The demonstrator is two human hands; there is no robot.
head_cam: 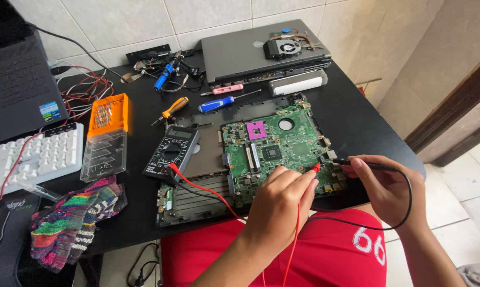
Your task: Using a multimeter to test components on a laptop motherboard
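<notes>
A green circuit board (pixel 282 143) lies in an open laptop shell at the front of the black table (pixel 351 117). My left hand (pixel 279 204) pinches a red test probe (pixel 315 168), its tip touching the board's right front part. My right hand (pixel 386 186) grips a black test probe (pixel 351 162) whose tip rests on the board's right edge. Red and black leads run from a dark multimeter (pixel 172 150) left of the board.
Behind the board lie a blue screwdriver (pixel 218 103), an orange-handled screwdriver (pixel 173 108), a pink tool and an upturned grey laptop (pixel 264 50). An orange bit case (pixel 107 133), a white keyboard (pixel 35 157) and a knitted cloth (pixel 78 218) sit left.
</notes>
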